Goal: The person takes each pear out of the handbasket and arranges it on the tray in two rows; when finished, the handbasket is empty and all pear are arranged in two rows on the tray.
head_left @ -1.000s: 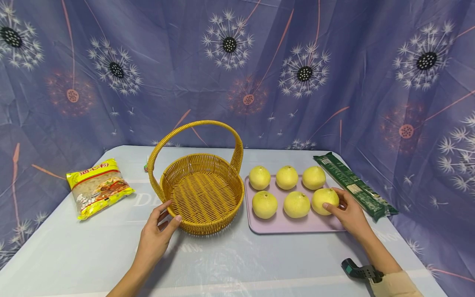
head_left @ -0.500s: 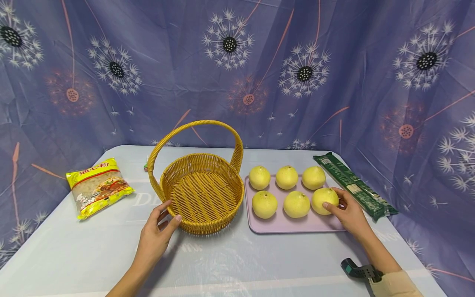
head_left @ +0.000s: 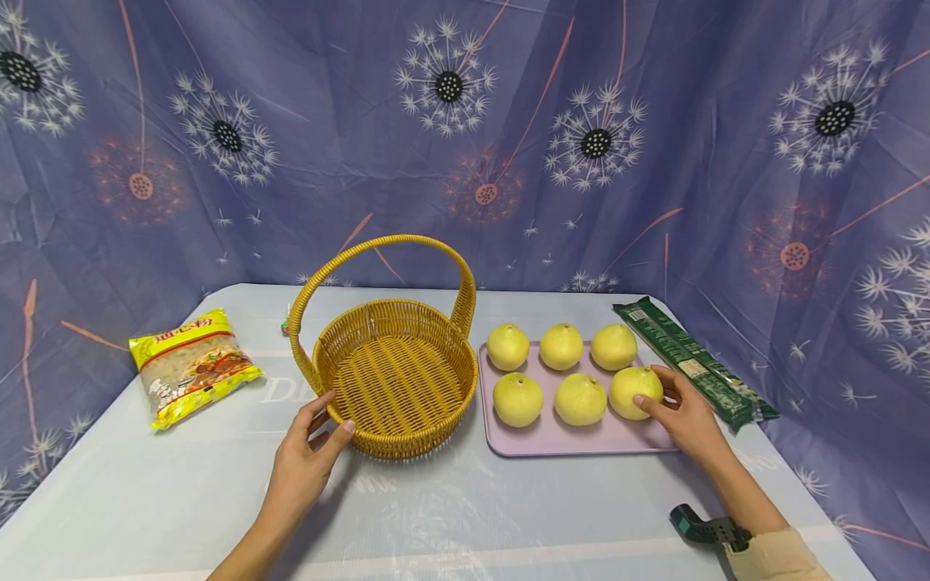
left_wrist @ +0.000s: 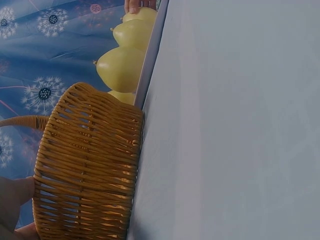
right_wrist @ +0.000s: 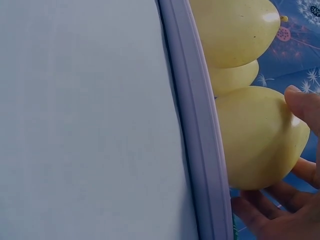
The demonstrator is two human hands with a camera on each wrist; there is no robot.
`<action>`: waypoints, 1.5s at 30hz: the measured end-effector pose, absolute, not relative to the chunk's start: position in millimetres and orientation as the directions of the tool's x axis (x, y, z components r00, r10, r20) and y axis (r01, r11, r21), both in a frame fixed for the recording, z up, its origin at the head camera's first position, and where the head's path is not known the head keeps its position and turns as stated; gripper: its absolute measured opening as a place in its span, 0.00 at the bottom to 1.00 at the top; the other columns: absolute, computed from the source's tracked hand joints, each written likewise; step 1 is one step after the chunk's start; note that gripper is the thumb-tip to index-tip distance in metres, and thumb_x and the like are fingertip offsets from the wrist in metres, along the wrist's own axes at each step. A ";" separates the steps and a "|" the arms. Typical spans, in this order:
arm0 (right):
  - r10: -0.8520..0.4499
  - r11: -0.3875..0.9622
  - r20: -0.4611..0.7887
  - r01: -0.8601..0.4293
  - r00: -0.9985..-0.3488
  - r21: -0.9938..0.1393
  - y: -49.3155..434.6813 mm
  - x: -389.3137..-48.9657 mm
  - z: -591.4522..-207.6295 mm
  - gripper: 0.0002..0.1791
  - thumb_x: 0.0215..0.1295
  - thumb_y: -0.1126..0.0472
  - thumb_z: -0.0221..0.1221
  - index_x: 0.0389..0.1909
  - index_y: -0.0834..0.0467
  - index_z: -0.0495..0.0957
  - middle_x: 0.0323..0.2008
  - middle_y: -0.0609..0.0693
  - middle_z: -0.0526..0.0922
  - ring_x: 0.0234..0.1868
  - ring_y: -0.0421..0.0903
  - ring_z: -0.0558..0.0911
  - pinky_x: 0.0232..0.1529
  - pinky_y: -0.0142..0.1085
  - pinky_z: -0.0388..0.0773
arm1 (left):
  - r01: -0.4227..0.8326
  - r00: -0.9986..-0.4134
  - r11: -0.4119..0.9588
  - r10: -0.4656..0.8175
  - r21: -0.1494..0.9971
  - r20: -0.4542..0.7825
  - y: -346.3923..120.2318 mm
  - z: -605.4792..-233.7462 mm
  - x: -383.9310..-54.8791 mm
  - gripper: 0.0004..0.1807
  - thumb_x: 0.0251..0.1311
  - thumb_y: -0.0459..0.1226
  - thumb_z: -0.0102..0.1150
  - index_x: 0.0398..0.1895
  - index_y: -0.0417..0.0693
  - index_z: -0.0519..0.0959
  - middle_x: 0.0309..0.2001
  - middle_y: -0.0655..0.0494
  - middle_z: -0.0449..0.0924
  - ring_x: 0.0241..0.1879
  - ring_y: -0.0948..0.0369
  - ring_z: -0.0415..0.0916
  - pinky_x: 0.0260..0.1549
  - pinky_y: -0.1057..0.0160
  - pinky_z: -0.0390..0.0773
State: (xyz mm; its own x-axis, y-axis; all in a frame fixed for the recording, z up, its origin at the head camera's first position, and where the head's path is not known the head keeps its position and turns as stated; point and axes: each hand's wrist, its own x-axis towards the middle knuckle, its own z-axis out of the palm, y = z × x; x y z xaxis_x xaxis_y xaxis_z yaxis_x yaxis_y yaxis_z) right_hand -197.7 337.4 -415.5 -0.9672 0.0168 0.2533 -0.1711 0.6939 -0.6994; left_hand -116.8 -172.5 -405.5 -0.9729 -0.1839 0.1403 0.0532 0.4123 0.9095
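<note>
My left hand (head_left: 308, 452) holds the near left rim of an empty golden wicker basket (head_left: 400, 444), fingers and thumb at the edge. The basket stands on the table with its tall handle upright. On the right, my right hand (head_left: 683, 413) grips the front right pomelo (head_left: 634, 395), thumb on its near side and fingers round the far right. That yellow fruit sits on a pink tray (head_left: 552, 442) among several other pomelos (head_left: 580, 400), set in two rows. In the right wrist view the gripped pomelo (right_wrist: 260, 145) shows thumb and fingers on opposite sides.
A yellow bag of pasta (head_left: 194, 367) lies at the left. Long green packets (head_left: 686, 363) lie right of the tray. A tiny colourful object (head_left: 286, 328) is behind the basket's left side. A dandelion-print curtain (head_left: 349, 145) encloses the white table (head_left: 465, 516).
</note>
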 end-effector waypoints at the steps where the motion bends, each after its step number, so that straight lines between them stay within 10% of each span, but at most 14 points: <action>1: 0.017 0.694 0.255 -0.172 -0.967 -0.699 337.5 -197.4 -415.3 0.39 0.62 0.51 0.62 0.68 0.64 0.58 0.59 0.64 0.70 0.47 0.18 0.63 0.43 0.13 0.68 | 0.054 -0.973 0.412 -0.182 0.909 0.141 -172.6 -405.5 -116.7 0.31 0.64 0.45 0.56 0.68 0.50 0.61 0.70 0.45 0.60 0.66 0.45 0.63 0.61 0.45 0.69; 5: 0.020 0.701 0.249 -0.163 -0.968 -0.694 337.2 -196.7 -412.7 0.40 0.62 0.50 0.62 0.68 0.64 0.57 0.62 0.65 0.68 0.55 0.37 0.72 0.46 0.12 0.69 | 0.056 -0.974 0.416 -0.176 0.908 0.141 -172.8 -405.2 -116.7 0.31 0.64 0.46 0.56 0.68 0.50 0.61 0.70 0.46 0.59 0.67 0.45 0.63 0.61 0.45 0.69; 11: 0.011 0.703 0.242 -0.164 -0.970 -0.692 334.3 -195.9 -406.1 0.42 0.62 0.49 0.61 0.69 0.66 0.55 0.67 0.67 0.62 0.65 0.66 0.63 0.64 0.55 0.64 | 0.062 -0.974 0.423 -0.173 0.904 0.148 -173.5 -404.4 -115.6 0.31 0.65 0.47 0.55 0.69 0.50 0.60 0.70 0.47 0.59 0.67 0.46 0.63 0.61 0.45 0.69; 23: 0.032 0.760 0.319 -0.184 -0.947 -0.624 322.2 -192.3 -394.5 0.40 0.59 0.49 0.63 0.68 0.63 0.60 0.65 0.69 0.63 0.65 0.70 0.61 0.58 0.68 0.60 | 0.087 -0.958 0.501 -0.196 0.861 0.211 -174.5 -397.8 -106.8 0.31 0.64 0.47 0.56 0.68 0.52 0.61 0.69 0.48 0.60 0.66 0.46 0.63 0.58 0.45 0.73; 31: 0.003 0.771 0.414 -0.261 -0.910 -0.580 304.6 -187.6 -384.3 0.37 0.56 0.53 0.67 0.64 0.62 0.65 0.61 0.70 0.66 0.63 0.71 0.62 0.57 0.68 0.60 | 0.074 -0.924 0.531 -0.283 0.844 0.259 -172.3 -391.1 -97.8 0.29 0.62 0.45 0.59 0.65 0.52 0.66 0.63 0.51 0.67 0.60 0.59 0.67 0.46 0.86 0.66; 45: -0.120 0.730 0.536 -0.440 -0.836 -0.523 268.3 -179.2 -369.8 0.35 0.51 0.61 0.69 0.61 0.62 0.68 0.61 0.64 0.69 0.63 0.63 0.62 0.57 0.61 0.61 | 0.332 -0.803 0.570 -0.248 0.751 0.542 -160.9 -383.2 -92.9 0.23 0.54 0.29 0.65 0.55 0.44 0.75 0.56 0.51 0.72 0.55 0.77 0.61 0.48 0.82 0.66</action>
State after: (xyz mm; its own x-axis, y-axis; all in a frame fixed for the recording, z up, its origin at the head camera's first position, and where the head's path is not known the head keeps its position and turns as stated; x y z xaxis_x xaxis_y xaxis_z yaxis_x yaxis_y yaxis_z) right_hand -179.2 268.3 -369.8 -0.8359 -0.1201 0.5356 -0.4402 0.7296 -0.5234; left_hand -92.9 -160.9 -383.2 -0.8028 -0.2475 0.5425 0.3319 0.5703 0.7514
